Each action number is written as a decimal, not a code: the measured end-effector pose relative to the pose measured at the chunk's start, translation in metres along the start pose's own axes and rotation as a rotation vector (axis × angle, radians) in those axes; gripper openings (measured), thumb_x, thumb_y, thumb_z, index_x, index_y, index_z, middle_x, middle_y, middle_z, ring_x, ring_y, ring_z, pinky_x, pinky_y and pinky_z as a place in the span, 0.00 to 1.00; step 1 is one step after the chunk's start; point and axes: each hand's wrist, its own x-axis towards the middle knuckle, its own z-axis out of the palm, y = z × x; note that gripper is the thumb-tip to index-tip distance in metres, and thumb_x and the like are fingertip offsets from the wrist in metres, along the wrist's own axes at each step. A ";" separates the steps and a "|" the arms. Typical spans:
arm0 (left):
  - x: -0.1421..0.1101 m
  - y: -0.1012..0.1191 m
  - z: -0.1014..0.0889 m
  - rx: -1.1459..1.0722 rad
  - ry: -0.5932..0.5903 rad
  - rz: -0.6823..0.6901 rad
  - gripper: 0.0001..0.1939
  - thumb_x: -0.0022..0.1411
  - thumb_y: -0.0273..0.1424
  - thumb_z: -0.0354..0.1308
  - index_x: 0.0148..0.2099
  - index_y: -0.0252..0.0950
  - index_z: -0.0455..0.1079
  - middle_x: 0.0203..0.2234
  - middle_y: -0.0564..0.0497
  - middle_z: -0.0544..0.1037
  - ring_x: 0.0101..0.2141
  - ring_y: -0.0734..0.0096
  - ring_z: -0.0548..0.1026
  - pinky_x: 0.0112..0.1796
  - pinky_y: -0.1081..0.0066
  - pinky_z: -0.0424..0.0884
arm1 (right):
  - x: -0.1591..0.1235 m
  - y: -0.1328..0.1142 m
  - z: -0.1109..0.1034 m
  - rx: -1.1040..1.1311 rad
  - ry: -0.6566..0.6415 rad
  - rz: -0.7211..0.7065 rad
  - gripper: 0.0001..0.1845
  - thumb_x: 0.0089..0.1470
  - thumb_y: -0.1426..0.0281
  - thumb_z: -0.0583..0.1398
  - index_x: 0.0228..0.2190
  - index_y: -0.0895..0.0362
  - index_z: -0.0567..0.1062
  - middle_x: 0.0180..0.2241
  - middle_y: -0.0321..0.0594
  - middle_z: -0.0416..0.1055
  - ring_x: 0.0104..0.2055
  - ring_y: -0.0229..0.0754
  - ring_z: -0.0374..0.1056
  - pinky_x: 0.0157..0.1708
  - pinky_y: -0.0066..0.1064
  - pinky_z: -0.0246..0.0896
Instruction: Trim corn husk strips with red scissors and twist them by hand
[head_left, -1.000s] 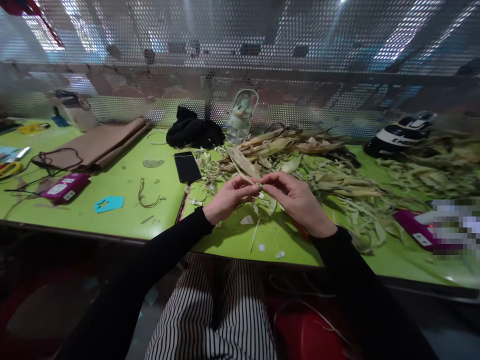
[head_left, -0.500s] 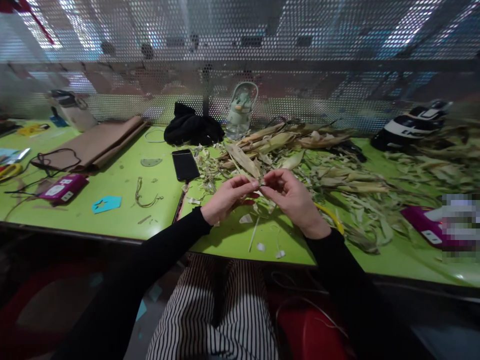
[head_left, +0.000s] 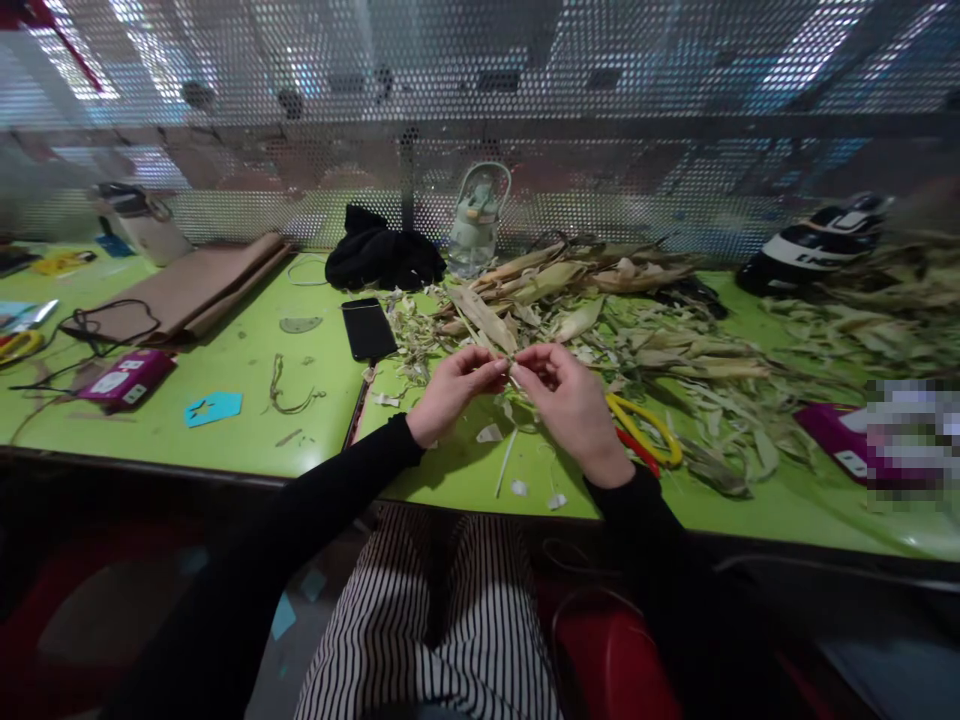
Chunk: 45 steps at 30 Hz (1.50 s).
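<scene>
My left hand (head_left: pixel 454 392) and my right hand (head_left: pixel 568 400) meet over the green table (head_left: pixel 247 420), fingertips pinched together on a thin strip of dried corn husk (head_left: pixel 511 372). Both hands are closed on it. Just behind them lies a large heap of dried corn husks (head_left: pixel 600 310). Yellow-handled scissors (head_left: pixel 645 432) lie on the table right of my right wrist. Small husk scraps (head_left: pixel 517 488) are scattered below my hands.
A black phone (head_left: pixel 367 330) lies left of the heap, with black cloth (head_left: pixel 386 262) and a water bottle (head_left: pixel 474 220) behind. Further left are a blue star cutout (head_left: pixel 214 408), a magenta box (head_left: pixel 124 377), brown paper (head_left: pixel 184 290). Perforated metal screen at the back.
My hands have drifted slightly left while still pinching the husk strip. My right arm has moved aside, uncovering the yellow-handled scissors.
</scene>
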 end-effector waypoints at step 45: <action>-0.005 0.002 0.003 0.205 0.001 -0.106 0.09 0.56 0.22 0.66 0.37 0.33 0.69 0.23 0.58 0.72 0.25 0.80 0.71 0.34 0.74 0.67 | -0.002 0.034 0.004 0.333 -0.068 0.162 0.17 0.45 0.59 0.70 0.31 0.54 0.72 0.29 0.33 0.69 0.32 0.38 0.64 0.37 0.34 0.61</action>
